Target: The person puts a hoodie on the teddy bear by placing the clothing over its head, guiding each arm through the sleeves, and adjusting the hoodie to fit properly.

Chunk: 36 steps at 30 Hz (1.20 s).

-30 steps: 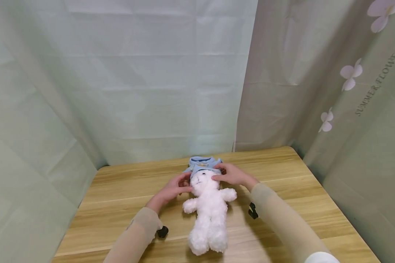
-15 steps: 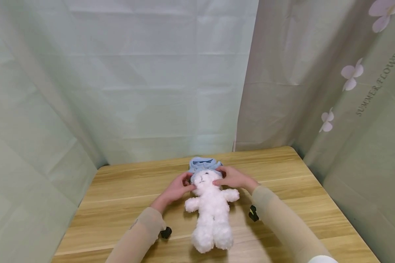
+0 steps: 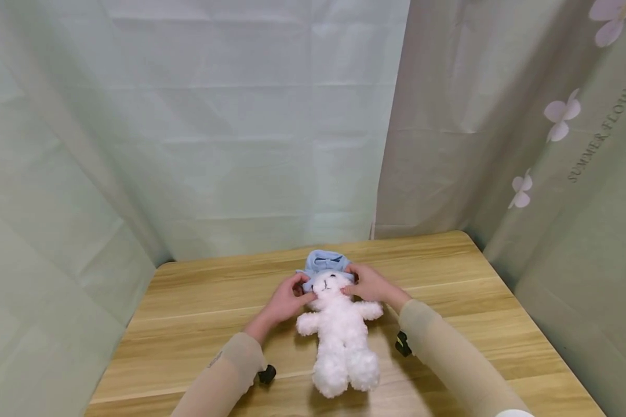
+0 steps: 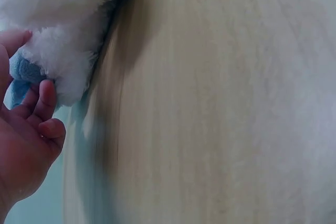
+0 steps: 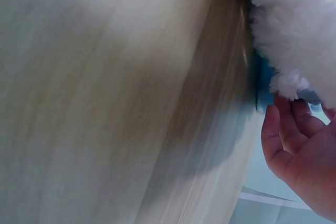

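Note:
A white plush toy [image 3: 341,327] lies face up on the wooden table, feet toward me. Light blue doll clothing [image 3: 321,259] is bunched around the top of its head, with an opening facing up at the far end. My left hand [image 3: 287,298] grips the cloth's edge at the left of the head, thumb against the cheek. On the other side, my right hand [image 3: 372,284] holds the edge with its thumb by the face. In the left wrist view, curled fingers [image 4: 46,98] meet the blue cloth [image 4: 23,69]. White fur partly hides the cloth in the right wrist view.
The wooden table [image 3: 198,307] reaches back to a pale curtain [image 3: 240,145]. Another curtain with flower prints [image 3: 562,116] hangs at the right. Black wrist-worn pieces [image 3: 267,374] show under both forearms.
The plush toy has shifted a little to the right, its legs swinging right and its face turning more upward. A yellow print on the blue cloth has gone from sight. Both hands stay at the head.

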### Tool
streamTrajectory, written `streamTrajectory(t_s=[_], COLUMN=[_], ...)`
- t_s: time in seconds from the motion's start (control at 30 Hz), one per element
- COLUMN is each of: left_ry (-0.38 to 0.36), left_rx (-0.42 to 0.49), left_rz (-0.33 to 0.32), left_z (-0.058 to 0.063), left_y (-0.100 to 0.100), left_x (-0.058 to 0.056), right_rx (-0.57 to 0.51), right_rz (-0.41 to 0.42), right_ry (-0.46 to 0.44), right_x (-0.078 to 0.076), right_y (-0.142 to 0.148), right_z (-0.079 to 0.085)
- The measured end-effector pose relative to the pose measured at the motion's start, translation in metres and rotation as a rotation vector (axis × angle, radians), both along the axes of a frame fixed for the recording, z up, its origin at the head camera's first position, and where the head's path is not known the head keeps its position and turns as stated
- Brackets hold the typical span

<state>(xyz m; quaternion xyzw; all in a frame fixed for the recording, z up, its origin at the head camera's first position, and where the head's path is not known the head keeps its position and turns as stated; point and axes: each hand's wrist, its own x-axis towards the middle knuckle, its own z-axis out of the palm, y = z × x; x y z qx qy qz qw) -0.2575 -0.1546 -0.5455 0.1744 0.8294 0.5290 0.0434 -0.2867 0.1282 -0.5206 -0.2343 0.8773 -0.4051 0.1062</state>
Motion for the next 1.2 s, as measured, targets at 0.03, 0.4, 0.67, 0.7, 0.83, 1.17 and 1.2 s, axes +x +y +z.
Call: streamTrajectory(t_s=[0.03, 0.4, 0.67, 0.7, 0.83, 1.17, 1.2], left_ry=[0.001, 0.063, 0.217, 0.242, 0.315, 0.26, 0.247], left_rx=[0.006, 0.067, 0.035, 0.023, -0.04, -0.174, -0.184], left_rz=[-0.003, 0.023, 0.017, 0.012, 0.015, -0.054, -0.062], left_z=[0.0, 0.0, -0.003, -0.004, -0.007, 0.003, 0.005], left_y=[0.0, 0.007, 0.013, 0.013, 0.012, 0.004, 0.004], left_x=[0.0, 0.002, 0.007, 0.007, 0.01, 0.008, 0.008], right_rx=[0.008, 0.09, 0.135, 0.154, 0.244, 0.331, 0.338], right_rz=[-0.003, -0.045, -0.06, -0.058, -0.011, 0.044, 0.044], right_ry=[-0.002, 0.128, 0.249, 0.284, 0.466, 0.591, 0.588], right_x=[0.0, 0.01, 0.017, 0.018, 0.024, 0.028, 0.028], right_y=[0.0, -0.007, -0.013, -0.014, -0.015, -0.011, -0.011], right_z=[0.0, 0.007, 0.006, 0.006, 0.006, 0.005, 0.005])
